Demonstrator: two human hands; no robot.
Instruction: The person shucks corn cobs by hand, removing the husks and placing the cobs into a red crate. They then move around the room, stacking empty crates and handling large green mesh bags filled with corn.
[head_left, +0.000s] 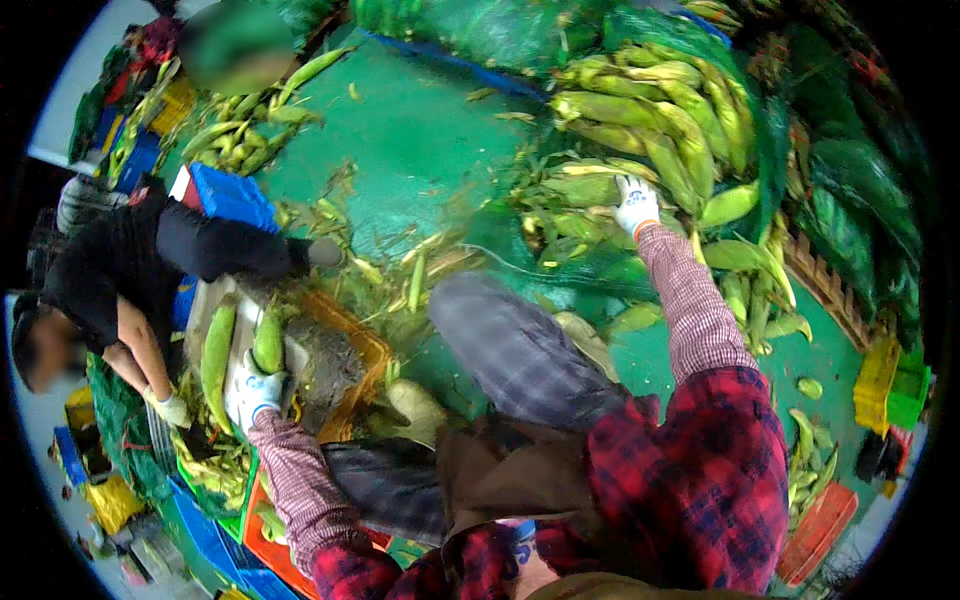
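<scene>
My left hand (252, 392), in a white glove, is closed around the lower end of a green ear of corn (268, 342). The ear points away from me over a pale board (208, 300). A longer ear of corn (217, 350) lies just left of it. Out to the far right, my gloved right hand (635, 207) rests on an unhusked ear (585, 188) at the near side of a big corn pile (660, 120). Its fingers look stretched out over the husk; their undersides are hidden.
Beside my left hand stands an orange crate (368, 350) with a dark, worn block (325, 365). A co-worker in black (115, 260) bends over at the left, a gloved hand (170, 408) close to the board. Green netting (600, 270) lies under the pile. Husk scraps (420, 270) litter the green floor.
</scene>
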